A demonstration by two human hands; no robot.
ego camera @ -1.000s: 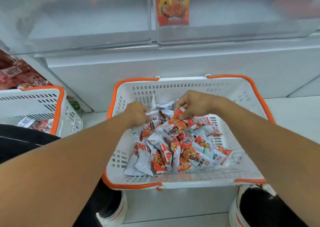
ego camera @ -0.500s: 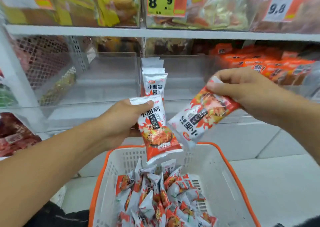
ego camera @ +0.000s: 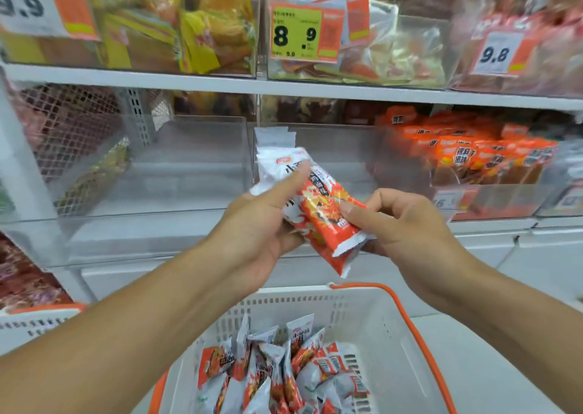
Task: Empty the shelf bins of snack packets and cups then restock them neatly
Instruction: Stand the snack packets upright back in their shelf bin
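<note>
Change: two snack packets (ego camera: 318, 211), held apart half a second ago, are now brought together into one stack.
Left hand (ego camera: 262, 221): gripped round the stack, thumb across its front.
Right hand (ego camera: 400, 221): stack's lower end pinched.
Meaning: restocking judged under way; stack likely bound for the bin.
Clear shelf bin (ego camera: 331, 167): few upright packets at its left wall.
Basket (ego camera: 362, 312): many packets left.

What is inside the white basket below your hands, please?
The white basket holds a loose heap of red-and-white snack packets at its near left; the frame's lower edge cuts off the rest.
</note>
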